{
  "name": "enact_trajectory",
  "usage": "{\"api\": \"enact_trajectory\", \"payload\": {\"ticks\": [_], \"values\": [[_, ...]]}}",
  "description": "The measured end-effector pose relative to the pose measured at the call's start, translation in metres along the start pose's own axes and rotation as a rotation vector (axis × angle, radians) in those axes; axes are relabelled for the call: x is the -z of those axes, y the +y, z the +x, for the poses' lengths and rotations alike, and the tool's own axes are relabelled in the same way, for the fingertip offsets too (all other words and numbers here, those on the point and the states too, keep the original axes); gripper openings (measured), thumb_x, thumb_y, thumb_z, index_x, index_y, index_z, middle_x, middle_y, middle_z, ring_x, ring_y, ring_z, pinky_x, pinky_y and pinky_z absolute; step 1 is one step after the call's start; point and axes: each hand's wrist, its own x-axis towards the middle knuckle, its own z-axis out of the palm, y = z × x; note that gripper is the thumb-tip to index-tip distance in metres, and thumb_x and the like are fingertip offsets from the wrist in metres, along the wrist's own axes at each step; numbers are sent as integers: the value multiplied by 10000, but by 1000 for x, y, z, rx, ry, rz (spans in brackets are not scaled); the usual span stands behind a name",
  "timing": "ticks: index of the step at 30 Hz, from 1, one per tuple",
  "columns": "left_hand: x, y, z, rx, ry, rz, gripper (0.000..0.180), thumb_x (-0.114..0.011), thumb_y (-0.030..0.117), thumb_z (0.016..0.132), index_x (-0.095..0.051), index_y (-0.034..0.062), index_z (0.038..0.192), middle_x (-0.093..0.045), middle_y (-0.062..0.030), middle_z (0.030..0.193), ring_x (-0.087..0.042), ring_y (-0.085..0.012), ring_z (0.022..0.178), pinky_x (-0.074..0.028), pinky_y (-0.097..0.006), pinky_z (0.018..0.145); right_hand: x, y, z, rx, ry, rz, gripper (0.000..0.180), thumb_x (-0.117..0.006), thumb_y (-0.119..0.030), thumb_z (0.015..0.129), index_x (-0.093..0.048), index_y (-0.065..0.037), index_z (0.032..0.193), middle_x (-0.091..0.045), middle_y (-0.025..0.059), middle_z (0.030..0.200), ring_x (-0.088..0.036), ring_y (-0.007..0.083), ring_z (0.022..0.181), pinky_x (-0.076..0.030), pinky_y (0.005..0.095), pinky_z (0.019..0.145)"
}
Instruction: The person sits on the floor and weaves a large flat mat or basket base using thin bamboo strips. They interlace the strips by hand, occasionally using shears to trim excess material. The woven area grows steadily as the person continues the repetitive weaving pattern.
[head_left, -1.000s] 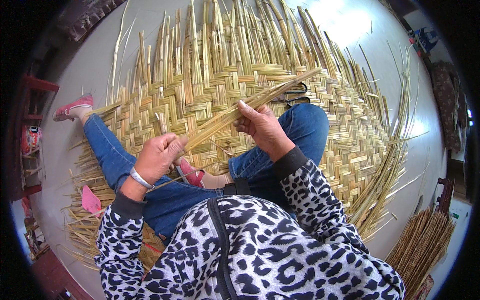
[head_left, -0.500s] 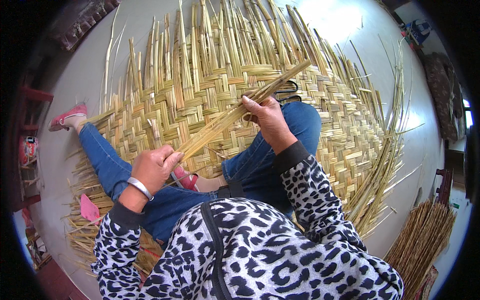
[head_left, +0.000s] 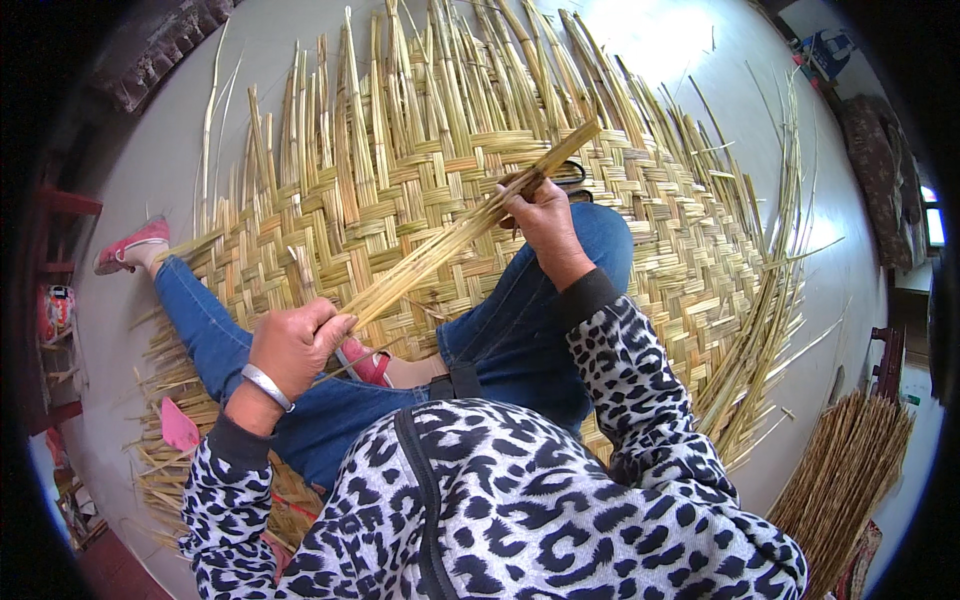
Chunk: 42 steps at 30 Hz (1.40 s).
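A thin bundle of split reed strips (head_left: 430, 258) runs slantwise between my hands, over the woven reed mat (head_left: 690, 270). Its lower left end sits in the closed fingers of my left hand (head_left: 290, 350), which has a silver bangle at the wrist. My right hand (head_left: 545, 222) grips the bundle toward its upper right end, with fingers wrapped round it from below. Part of those fingers is hidden behind the strips. I sit on the mat with my legs, in blue jeans (head_left: 540, 320), spread and bent across the weave.
Loose reed ends (head_left: 440, 80) stick out along the mat's far edge. Long loose strips (head_left: 770, 340) lie along its right side. A brown bundle of stalks (head_left: 850, 480) stands at the lower right. A pink piece (head_left: 180, 425) lies at left, and black loops (head_left: 572, 178) show beside my right hand.
My left hand has shifted slightly left and down. The right hand has slid a little along the strips toward their upper end, and the bundle's tip has moved left.
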Motion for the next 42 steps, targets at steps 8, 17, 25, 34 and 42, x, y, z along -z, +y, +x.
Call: {"api": "enact_trajectory", "payload": {"ticks": [8, 17, 25, 34, 42], "values": [[8, 0, -3, -18, 30, -54, 246, -674, 268, 881, -657, 46, 776, -587, -178, 645, -595, -349, 582, -450, -385, 524, 23, -10, 2, -205, 9, 366, 162, -653, -98, 918, -631, -33, 1065, -679, 43, 896, -678, 157, 775, -581, 300, 667], [7, 0, 1, -18, 17, 131, 238, -659, 299, 885, -657, 88, 776, -605, -168, 658, -609, -359, 599, -451, -422, 522, 30, -21, 1, -153, 73, 368, 120, -638, -120, 931, -616, -26, 1003, -664, 47, 884, -673, 160, 756, -594, 310, 630], [5, 5, 4, -84, 55, 93, 247, -673, 310, 878, -661, 93, 760, -615, -151, 653, -611, -347, 587, -455, -415, 515, 61, -25, -5, -156, 137, 457, 104, -653, -151, 923, -613, -56, 940, -669, 63, 869, -667, 156, 734, -580, 309, 612], [10, 30, 21, -161, -38, 153, 206, -670, 239, 879, -656, 60, 779, -604, -156, 658, -612, -321, 579, -457, -383, 525, 121, -37, -12, -143, 316, 457, 100, -633, -194, 933, -634, -95, 918, -670, 33, 811, -652, 153, 711, -568, 346, 636], [-5, 22, 38, -344, 91, 198, 284, -621, 383, 905, -646, 116, 811, -619, -112, 646, -626, -316, 593, -479, -415, 522, 157, -43, -22, -45, 339, 530, 325, -533, -307, 1000, -551, -48, 1196, -606, 105, 1179, -594, 225, 1085, -483, 372, 953]]}}
